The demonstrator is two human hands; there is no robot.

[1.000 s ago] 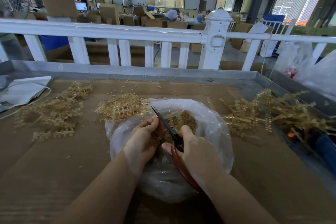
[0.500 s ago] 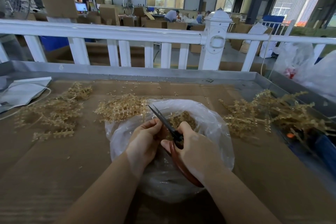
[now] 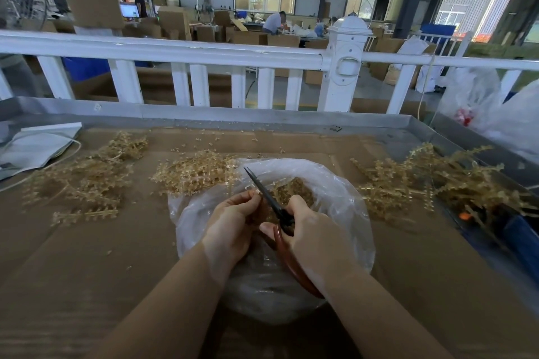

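My right hand grips scissors with dark blades and red-brown handles; the blades point up and to the left, over a clear plastic bag. My left hand pinches a small tan plastic sprig right beside the blades; most of the sprig is hidden by my fingers. Inside the bag lies a heap of small tan cut pieces. Both hands hover over the bag's open mouth.
Piles of tan plastic sprigs lie on the cardboard-covered table at the left, the centre and the right. A grey sheet with a cord sits far left. A white railing runs behind the table's metal rim.
The scissors' tip has swung slightly left and up, and the hands have stayed close together over the bag. Little else has moved.
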